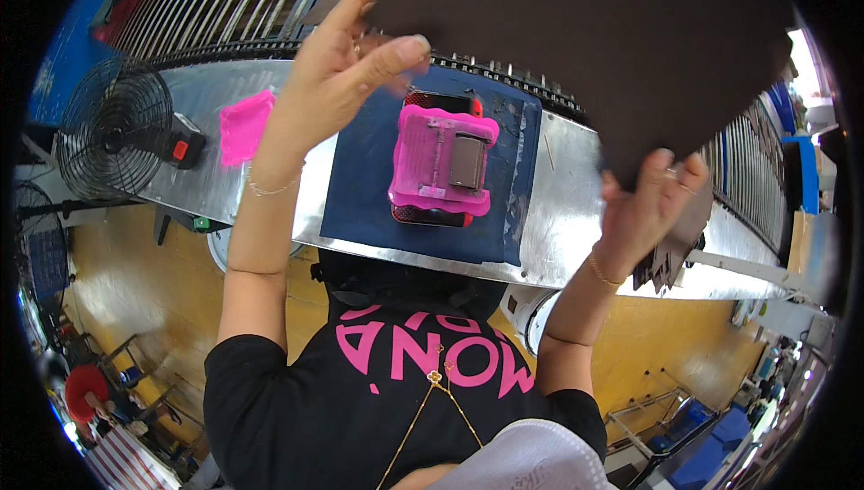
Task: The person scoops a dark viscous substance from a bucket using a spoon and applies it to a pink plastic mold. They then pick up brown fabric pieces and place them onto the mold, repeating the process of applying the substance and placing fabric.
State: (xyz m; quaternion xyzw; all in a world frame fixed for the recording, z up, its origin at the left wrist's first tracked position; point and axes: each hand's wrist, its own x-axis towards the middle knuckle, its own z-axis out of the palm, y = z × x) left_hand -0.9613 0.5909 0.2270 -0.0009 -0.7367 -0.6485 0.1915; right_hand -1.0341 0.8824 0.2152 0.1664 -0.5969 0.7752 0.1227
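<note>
A large dark brown sheet [585, 49], flat and matte like leather, is held up over the far side of the bench. My left hand [346, 76] grips its left edge, thumb and index finger on either side. At its lower corner my right hand [652, 211] has its fingers curled over the edge. Below and between my hands, a pink plastic form [416, 161] with wavy edges lies on a dark blue mat [360, 193]. A small dark brown piece [468, 161] rests in it. Red and black ends of an object [430, 216] stick out beneath the form.
A black wire fan [115, 130] stands at the left, near a second pink form [245, 128] on the metal bench [567, 202]. Beyond the bench runs a rack of metal bars [211, 8]. Dark scraps [666, 260] hang by the right edge.
</note>
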